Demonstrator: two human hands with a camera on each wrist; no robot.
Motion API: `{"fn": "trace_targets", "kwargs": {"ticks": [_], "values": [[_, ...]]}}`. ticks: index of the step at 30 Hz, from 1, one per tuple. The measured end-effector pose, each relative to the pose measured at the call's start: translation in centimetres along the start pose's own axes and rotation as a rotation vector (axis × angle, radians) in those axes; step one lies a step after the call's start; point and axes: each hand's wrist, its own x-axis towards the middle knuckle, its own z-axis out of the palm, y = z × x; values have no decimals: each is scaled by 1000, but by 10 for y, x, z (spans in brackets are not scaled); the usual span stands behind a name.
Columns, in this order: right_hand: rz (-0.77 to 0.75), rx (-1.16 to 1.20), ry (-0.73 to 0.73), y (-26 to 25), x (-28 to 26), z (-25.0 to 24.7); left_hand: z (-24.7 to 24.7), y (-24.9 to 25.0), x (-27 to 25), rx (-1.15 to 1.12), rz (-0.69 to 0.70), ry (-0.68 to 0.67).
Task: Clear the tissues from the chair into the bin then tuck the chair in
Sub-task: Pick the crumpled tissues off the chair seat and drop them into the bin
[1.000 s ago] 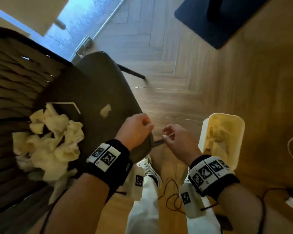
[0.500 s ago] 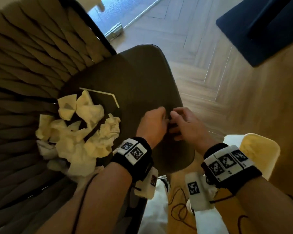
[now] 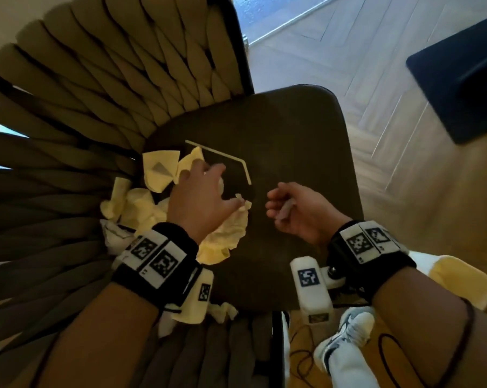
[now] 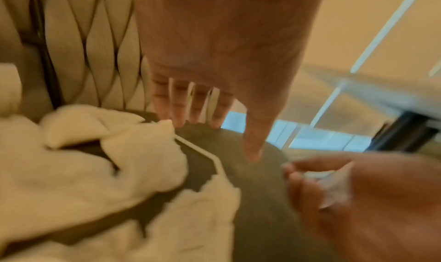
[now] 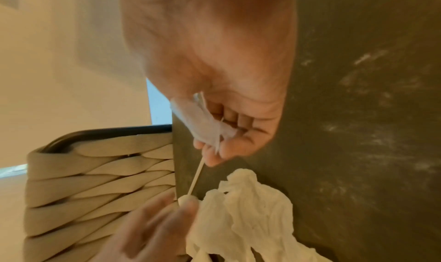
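A heap of crumpled pale tissues point(image 3: 141, 205) lies on the left of the chair's dark seat point(image 3: 292, 141). My left hand point(image 3: 217, 186) hovers spread over the heap, fingers straight, thumb touching one tissue point(image 3: 231, 233). In the left wrist view the fingertips point(image 4: 179, 120) point down at the tissues point(image 4: 95, 171). My right hand point(image 3: 281, 208) sits just to the right above the seat, fingers curled round a small tissue scrap point(image 5: 205, 122). The pale bin point(image 3: 461, 284) stands on the floor at the lower right, partly hidden by my right wrist.
A thin white bent straw point(image 3: 217, 154) lies on the seat by the heap. The woven backrest point(image 3: 96, 93) curves round the left side. One more tissue point(image 3: 222, 312) sits at the seat's near edge. A dark mat point(image 3: 461, 79), my shoe point(image 3: 346, 331) and a cable point(image 3: 301, 354) are on the wooden floor.
Both hands moved from the seat's front edge in over the seat. The left hand opened over the heap; the right now holds the small scrap that lay alone on the seat.
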Motion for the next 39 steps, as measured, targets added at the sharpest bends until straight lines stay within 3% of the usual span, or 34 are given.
{"fn": "trace_targets", "kwargs": {"ticks": [2,4,8,13,19,21,23,27,30,35,39], "values": [[28,18,-28,5,4,2,11,-16,9,115,-76,-84],[47,36,-35,11,7,2,25,-17,13,141,-59,-115],[49,23,-8,17,10,0,40,-2,11,148,-2,-19],[55,-10,26,25,14,-1,52,4,3,205,126,-17],[67,-23,58,31,15,-2,69,-4,3,262,104,-227],[67,-1,68,34,16,-4,65,1,3,153,132,-260],[59,20,71,37,15,-4,55,9,-1,-26,184,-186],[12,104,69,39,14,2,23,37,-20,-724,188,6],[-45,189,83,38,9,7,14,56,-33,-928,229,7],[-85,356,-14,32,1,-2,43,48,-31,-693,285,-14],[10,272,-3,35,5,-4,63,39,-32,-139,501,104]]}}
